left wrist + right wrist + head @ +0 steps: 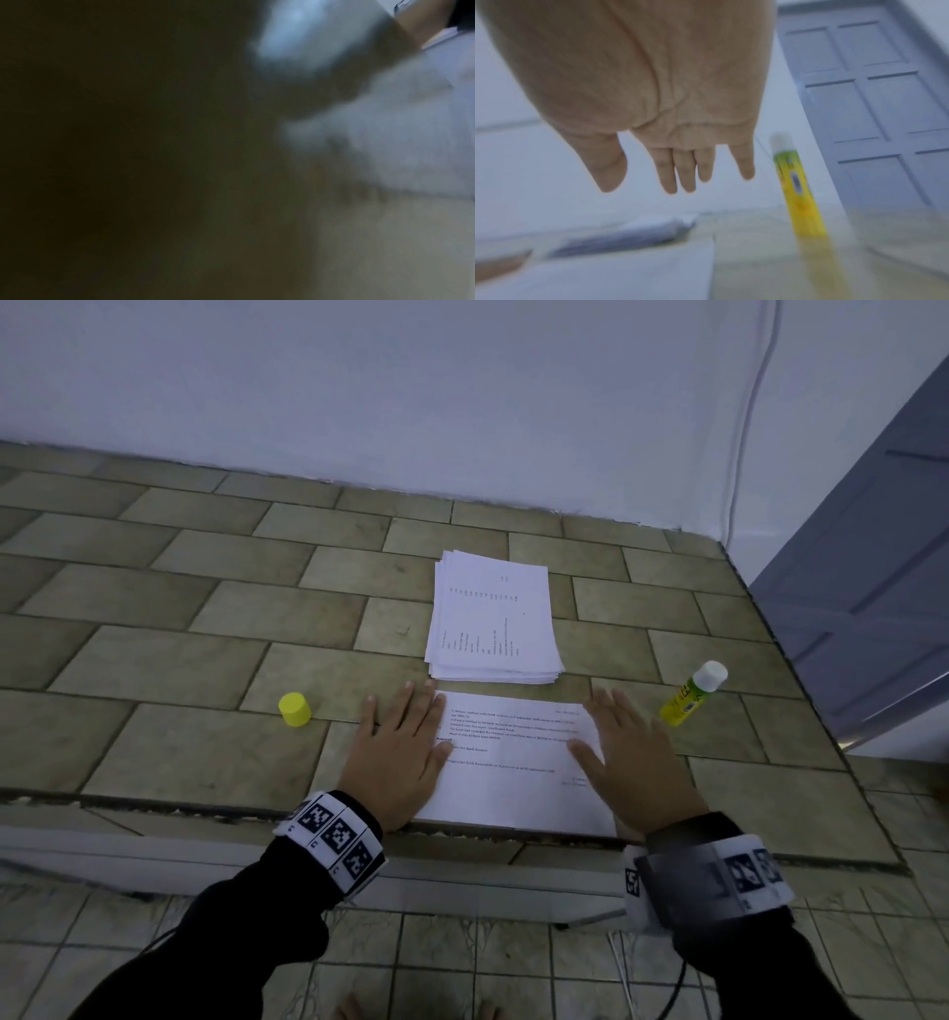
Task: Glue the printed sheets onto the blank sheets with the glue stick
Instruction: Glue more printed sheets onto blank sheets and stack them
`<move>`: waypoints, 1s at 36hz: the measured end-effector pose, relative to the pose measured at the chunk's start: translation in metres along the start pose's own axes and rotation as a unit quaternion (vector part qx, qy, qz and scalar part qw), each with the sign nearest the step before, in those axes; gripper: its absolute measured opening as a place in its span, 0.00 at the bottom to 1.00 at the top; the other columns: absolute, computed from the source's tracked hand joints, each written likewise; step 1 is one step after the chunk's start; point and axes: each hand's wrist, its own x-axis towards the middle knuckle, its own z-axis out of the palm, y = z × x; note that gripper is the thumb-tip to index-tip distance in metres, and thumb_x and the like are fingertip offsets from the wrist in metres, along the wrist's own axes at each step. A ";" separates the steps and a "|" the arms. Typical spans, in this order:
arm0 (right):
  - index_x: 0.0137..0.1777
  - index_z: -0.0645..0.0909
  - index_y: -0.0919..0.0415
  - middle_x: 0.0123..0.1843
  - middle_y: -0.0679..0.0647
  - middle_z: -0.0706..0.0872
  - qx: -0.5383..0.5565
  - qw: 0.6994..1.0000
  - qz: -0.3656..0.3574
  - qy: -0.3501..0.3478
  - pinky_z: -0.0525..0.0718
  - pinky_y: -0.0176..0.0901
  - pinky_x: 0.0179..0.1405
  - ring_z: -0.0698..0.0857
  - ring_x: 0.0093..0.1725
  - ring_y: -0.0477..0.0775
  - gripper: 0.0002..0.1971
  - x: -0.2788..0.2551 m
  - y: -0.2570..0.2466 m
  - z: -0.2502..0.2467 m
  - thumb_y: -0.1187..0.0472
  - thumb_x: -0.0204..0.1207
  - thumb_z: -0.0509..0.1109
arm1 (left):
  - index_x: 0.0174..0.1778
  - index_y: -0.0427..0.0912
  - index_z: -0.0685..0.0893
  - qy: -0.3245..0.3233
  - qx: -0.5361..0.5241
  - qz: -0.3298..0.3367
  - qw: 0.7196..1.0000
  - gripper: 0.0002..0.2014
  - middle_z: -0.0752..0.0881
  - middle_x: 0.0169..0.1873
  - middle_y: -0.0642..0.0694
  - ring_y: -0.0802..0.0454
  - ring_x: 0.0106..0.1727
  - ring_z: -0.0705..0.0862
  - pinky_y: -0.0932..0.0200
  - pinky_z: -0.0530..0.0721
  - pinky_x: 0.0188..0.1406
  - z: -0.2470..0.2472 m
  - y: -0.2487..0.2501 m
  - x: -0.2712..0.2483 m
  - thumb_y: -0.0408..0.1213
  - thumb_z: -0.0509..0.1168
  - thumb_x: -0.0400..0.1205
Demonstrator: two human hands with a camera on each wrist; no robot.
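A printed sheet (513,762) lies flat near the front edge of the tiled ledge. My left hand (398,747) presses flat on its left edge, fingers straight. My right hand (631,757) lies flat over its right edge, fingers spread; in the right wrist view the right hand (654,142) shows straight fingers holding nothing. Behind the sheet sits a stack of printed sheets (493,618). The yellow-green glue stick (690,695) stands uncapped to the right, also seen as the glue stick (795,186). Its yellow cap (295,709) stands to the left. The left wrist view is dark and blurred.
The tiled ledge (179,618) ends at a white wall behind and a front edge just under my wrists. A grey panelled door (873,588) stands at the right. A white cable (750,428) hangs down the wall. Floor tiles lie below.
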 end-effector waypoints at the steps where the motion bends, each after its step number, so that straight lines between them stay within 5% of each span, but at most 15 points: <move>1: 0.84 0.55 0.59 0.87 0.55 0.54 0.027 0.999 -0.019 0.005 0.52 0.54 0.83 0.49 0.86 0.53 0.29 -0.001 -0.002 -0.009 0.49 0.87 0.53 | 0.82 0.38 0.67 -0.002 0.002 -0.001 1.000 0.38 0.67 0.82 0.42 0.42 0.83 0.64 0.29 0.62 0.77 0.000 -0.001 0.000 0.58 0.28 0.87; 4: 0.82 0.59 0.62 0.83 0.57 0.63 0.067 0.996 -0.062 -0.003 0.57 0.43 0.78 0.59 0.83 0.55 0.26 0.003 -0.006 -0.026 0.56 0.86 0.58 | 0.84 0.38 0.62 -0.012 0.005 -0.004 1.000 0.42 0.63 0.84 0.43 0.42 0.85 0.59 0.30 0.57 0.79 -0.002 -0.001 0.000 0.61 0.25 0.85; 12: 0.79 0.61 0.64 0.78 0.61 0.69 -0.041 0.994 -0.025 -0.101 0.72 0.51 0.69 0.71 0.75 0.60 0.24 0.043 -0.001 -0.011 0.59 0.86 0.58 | 0.86 0.40 0.48 -0.031 0.016 -0.012 0.999 0.52 0.49 0.87 0.45 0.47 0.87 0.45 0.35 0.45 0.83 -0.009 0.005 -0.002 0.68 0.12 0.74; 19: 0.69 0.71 0.62 0.69 0.60 0.74 -0.113 0.990 -0.036 -0.074 0.76 0.52 0.63 0.75 0.67 0.60 0.15 0.057 0.005 -0.007 0.58 0.84 0.58 | 0.87 0.42 0.46 -0.035 0.010 -0.018 0.999 0.53 0.46 0.87 0.47 0.48 0.87 0.44 0.35 0.44 0.83 -0.011 0.005 -0.002 0.70 0.11 0.71; 25: 0.60 0.73 0.67 0.66 0.63 0.73 -0.063 0.995 -0.022 -0.070 0.73 0.46 0.55 0.75 0.64 0.62 0.09 0.062 0.004 -0.009 0.64 0.85 0.58 | 0.87 0.44 0.44 -0.039 0.009 -0.013 0.999 0.55 0.42 0.86 0.51 0.49 0.87 0.40 0.36 0.40 0.83 -0.011 0.005 -0.003 0.71 0.09 0.69; 29: 0.56 0.77 0.67 0.59 0.62 0.82 0.011 0.997 -0.028 -0.072 0.72 0.41 0.47 0.80 0.57 0.59 0.08 0.059 0.010 -0.018 0.64 0.84 0.60 | 0.87 0.44 0.44 -0.031 0.003 -0.006 1.000 0.53 0.43 0.87 0.51 0.49 0.87 0.41 0.36 0.42 0.83 -0.012 0.005 -0.003 0.70 0.10 0.71; 36: 0.47 0.82 0.60 0.41 0.48 0.82 0.107 0.991 -0.077 -0.010 0.72 0.23 0.34 0.80 0.40 0.44 0.01 0.046 0.020 -0.073 0.65 0.79 0.70 | 0.86 0.44 0.37 0.005 -0.045 -0.001 0.999 0.45 0.33 0.84 0.48 0.48 0.87 0.43 0.39 0.40 0.83 -0.010 0.002 -0.004 0.70 0.18 0.77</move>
